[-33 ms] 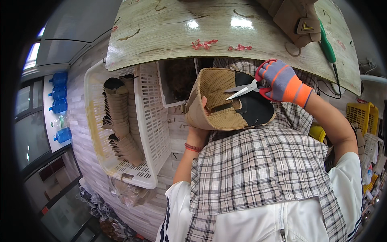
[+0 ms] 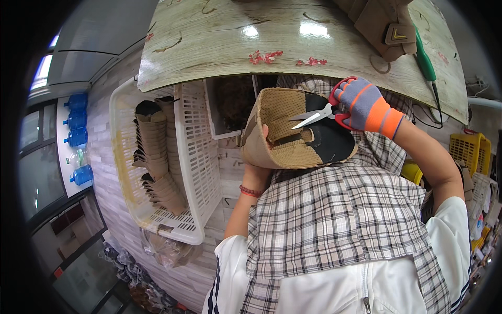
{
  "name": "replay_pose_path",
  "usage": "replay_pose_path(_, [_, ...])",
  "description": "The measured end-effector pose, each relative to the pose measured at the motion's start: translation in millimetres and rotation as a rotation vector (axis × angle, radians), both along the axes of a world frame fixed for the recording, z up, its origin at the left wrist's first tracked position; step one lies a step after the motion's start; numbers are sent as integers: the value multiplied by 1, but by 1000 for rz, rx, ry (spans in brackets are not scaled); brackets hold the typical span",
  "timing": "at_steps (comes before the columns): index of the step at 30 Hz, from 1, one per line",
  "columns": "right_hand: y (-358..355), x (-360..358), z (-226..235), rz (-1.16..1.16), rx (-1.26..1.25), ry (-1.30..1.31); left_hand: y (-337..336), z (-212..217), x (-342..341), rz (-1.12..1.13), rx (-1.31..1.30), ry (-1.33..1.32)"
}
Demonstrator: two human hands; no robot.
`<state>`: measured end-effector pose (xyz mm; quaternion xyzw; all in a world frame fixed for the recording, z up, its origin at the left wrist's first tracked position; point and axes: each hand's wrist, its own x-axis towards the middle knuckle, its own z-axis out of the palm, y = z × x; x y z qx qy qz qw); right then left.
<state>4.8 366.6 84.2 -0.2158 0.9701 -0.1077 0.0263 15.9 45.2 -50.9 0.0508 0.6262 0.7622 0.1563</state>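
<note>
In my left hand is a tan shoe upper with a black inner part, tipped so that its inside faces up. My left fingers wrap round its lower left wall, and the fingertips show inside. A grey and orange glove covers my right hand. That hand grips the red-handled scissors, whose blades are parted and point left over the inside of the upper. Whether the blades touch the material I cannot tell. The upper rests near the checked apron over my lap.
The wood-patterned table lies ahead, bearing more tan pieces and a green-handled tool with a cord. To the left, a white basket holds stacked uppers. A white bin stands under the table edge; yellow crates are at right.
</note>
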Motion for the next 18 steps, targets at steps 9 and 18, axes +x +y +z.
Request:
replay_pose_path(9, [14,8,-2,-177,-32,-1,-2,3,0,-18,-194,51])
replay_pose_path(18, [-36,-17,4,-19,80,38,2,54,6,146,165,-550])
